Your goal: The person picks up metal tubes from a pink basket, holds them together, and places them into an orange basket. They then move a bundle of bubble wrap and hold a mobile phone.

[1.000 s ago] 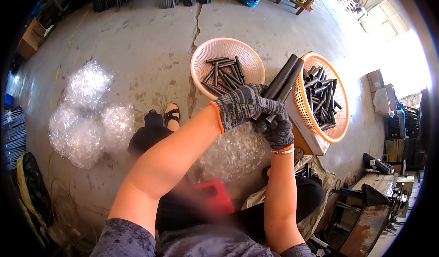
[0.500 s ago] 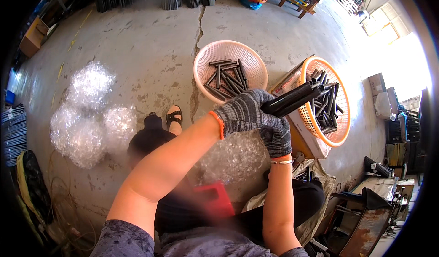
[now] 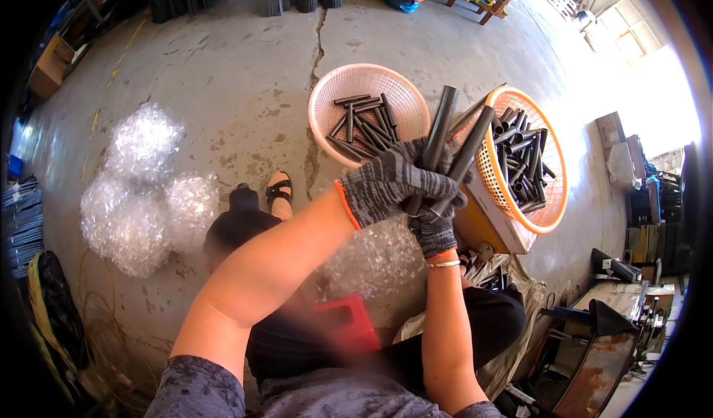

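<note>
open concrete floor (image 3: 223, 69) to the left, pink basket (image 3: 327, 98) and orange basket (image 3: 553, 195) crowding ahead, bubble wrap (image 3: 134, 195) heaped far left

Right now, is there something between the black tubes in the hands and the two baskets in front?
Nothing visible. Both gloved hands, left hand and right hand, grip the black tubes directly above the gap between the pink basket and the orange basket.

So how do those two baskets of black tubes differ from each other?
The pale pink basket sits flat on the concrete floor, while the orange basket leans tilted on a cardboard box. The pink one holds a sparse layer of dark tubes; the orange one is heaped fuller. Both are round, perforated plastic.
</note>
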`<act>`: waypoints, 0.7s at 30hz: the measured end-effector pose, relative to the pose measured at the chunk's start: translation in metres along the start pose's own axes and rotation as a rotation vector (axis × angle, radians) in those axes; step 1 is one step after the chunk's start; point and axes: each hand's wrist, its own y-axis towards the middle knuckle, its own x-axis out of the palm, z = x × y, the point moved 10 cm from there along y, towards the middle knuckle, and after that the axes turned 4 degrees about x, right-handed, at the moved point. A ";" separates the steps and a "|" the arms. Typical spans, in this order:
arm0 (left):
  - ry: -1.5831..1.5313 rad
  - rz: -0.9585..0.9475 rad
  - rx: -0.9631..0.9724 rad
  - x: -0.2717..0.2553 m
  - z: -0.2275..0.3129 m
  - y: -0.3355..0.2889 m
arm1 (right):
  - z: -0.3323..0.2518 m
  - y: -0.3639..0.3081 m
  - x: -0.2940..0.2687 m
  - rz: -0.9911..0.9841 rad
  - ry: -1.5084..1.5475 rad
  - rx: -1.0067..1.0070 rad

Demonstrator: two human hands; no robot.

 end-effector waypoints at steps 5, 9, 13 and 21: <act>-0.071 -0.009 0.013 -0.009 -0.006 0.010 | 0.174 -0.065 -0.049 -0.012 -0.839 0.362; -0.076 -0.017 -0.006 -0.006 -0.012 0.009 | 0.302 -0.176 -0.061 -0.490 -1.301 0.723; 0.086 -0.035 -0.075 -0.006 -0.014 0.010 | 0.337 -0.239 -0.050 -0.679 -1.204 0.797; 0.171 -0.009 -0.029 -0.013 -0.010 0.009 | -0.075 -0.003 0.017 -0.105 0.022 -0.040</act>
